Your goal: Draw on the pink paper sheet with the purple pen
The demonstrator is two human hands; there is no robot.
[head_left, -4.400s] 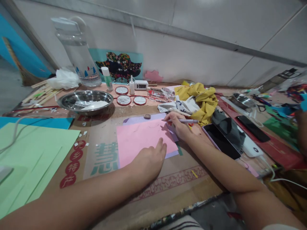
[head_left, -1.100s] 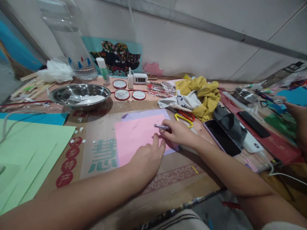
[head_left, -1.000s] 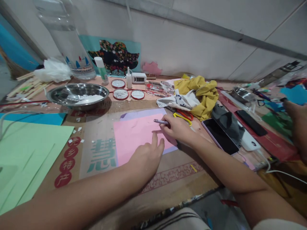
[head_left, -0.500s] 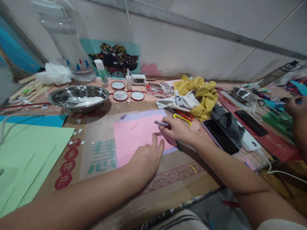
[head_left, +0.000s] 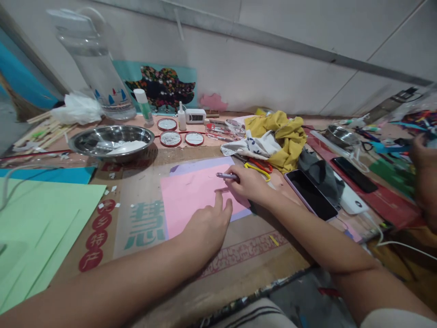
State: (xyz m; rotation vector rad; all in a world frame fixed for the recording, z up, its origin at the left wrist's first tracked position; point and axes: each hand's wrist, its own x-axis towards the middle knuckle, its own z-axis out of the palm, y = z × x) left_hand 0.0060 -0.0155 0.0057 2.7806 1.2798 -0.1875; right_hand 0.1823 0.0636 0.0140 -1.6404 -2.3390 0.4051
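A pink sheet of paper (head_left: 186, 196) lies over a purple sheet (head_left: 177, 169) on flattened cardboard (head_left: 139, 182). Faint short lines show on the pink paper. My right hand (head_left: 247, 182) is closed round a pen (head_left: 225, 176), which lies low and slanted over the paper's right part; its exact contact with the sheet I cannot tell. Flat on the lower right of the pink paper rests my left hand (head_left: 208, 225), fingers apart, holding nothing. Scissors with red and yellow handles (head_left: 257, 171) lie just beyond my right hand.
A steel bowl (head_left: 112, 141), a glue stick (head_left: 143, 107) and small round dishes (head_left: 170, 139) stand behind. Green paper (head_left: 44, 228) covers the left. Yellow cloth (head_left: 287, 136) and a phone (head_left: 310, 193) lie right. Another person's hand (head_left: 425, 159) is at the far right.
The view has shifted slightly. The pen has tilted a little flatter in my right hand, which stays near the same spot; my left hand stays on the paper.
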